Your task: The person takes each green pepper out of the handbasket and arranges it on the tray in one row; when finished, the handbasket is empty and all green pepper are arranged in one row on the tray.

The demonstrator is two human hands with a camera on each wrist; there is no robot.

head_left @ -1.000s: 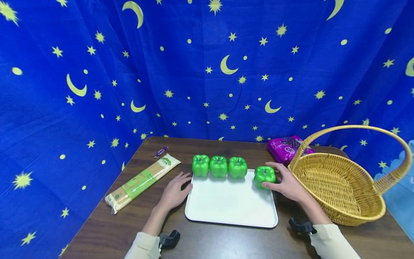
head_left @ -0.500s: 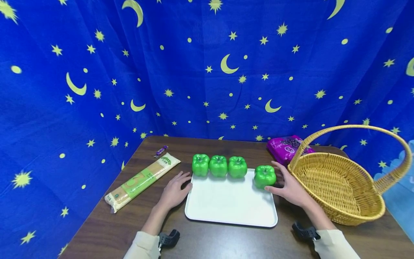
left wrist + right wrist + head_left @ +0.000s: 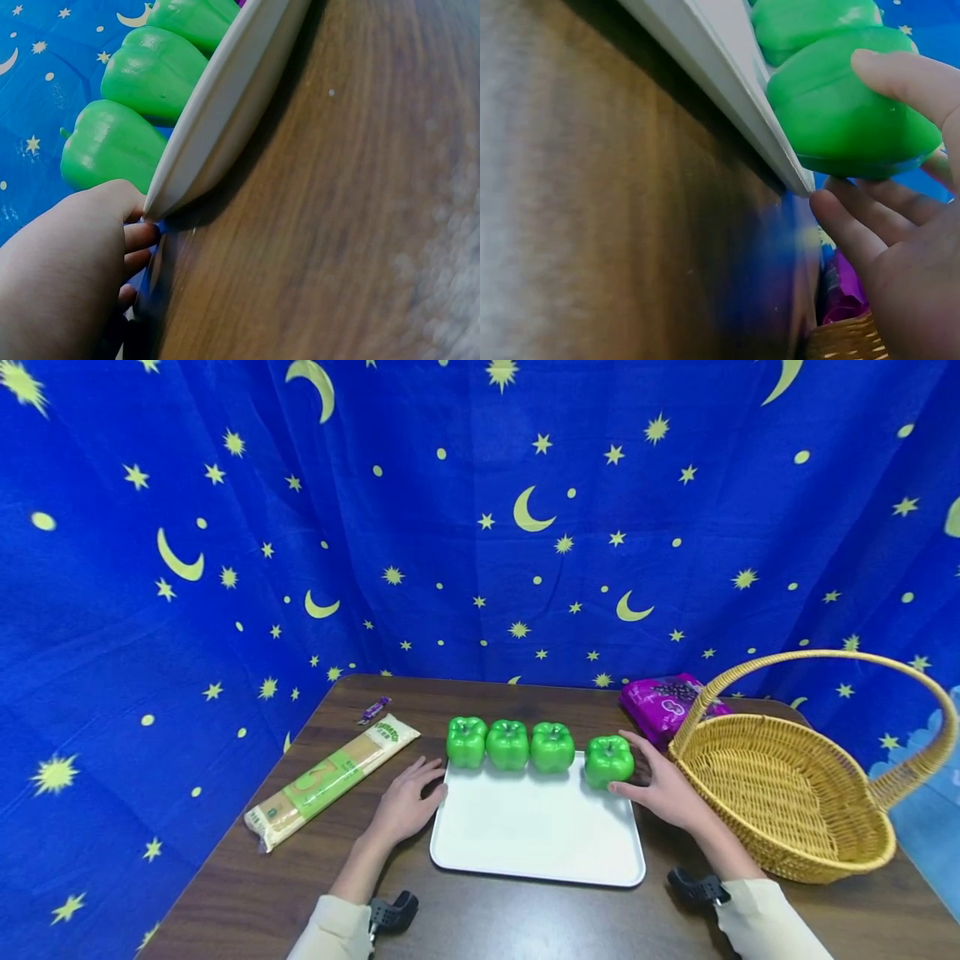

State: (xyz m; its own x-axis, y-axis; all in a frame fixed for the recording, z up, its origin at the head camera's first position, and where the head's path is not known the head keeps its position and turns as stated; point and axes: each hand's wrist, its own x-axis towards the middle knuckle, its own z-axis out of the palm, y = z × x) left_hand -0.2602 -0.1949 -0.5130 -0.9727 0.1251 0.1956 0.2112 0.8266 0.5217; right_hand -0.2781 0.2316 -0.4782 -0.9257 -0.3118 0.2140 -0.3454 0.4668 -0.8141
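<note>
Four-lobed green bell peppers, several in all, stand along the far side of a white tray (image 3: 536, 831). My right hand (image 3: 663, 785) holds the rightmost bell pepper (image 3: 608, 762), thumb on its near side and fingers around its outer side. The right wrist view shows the thumb on that bell pepper (image 3: 840, 112) and the other fingers below it, close to the tray rim. At the tray's left edge rests my left hand (image 3: 408, 802), fingers loosely bent and touching the rim. A bell pepper (image 3: 112, 146) sits just beyond that left hand (image 3: 67, 247).
A wicker basket (image 3: 780, 785) with a tall handle stands right of the right hand. Behind it lies a purple packet (image 3: 660, 706). To the left are a long noodle packet (image 3: 330, 783) and a small purple wrapped candy (image 3: 374, 710). A blue curtain backs the table.
My right hand came off the rightmost bell pepper slightly, then closed back in on it; the bell pepper has shifted a little left and away. The left hand and tray have stayed put.
</note>
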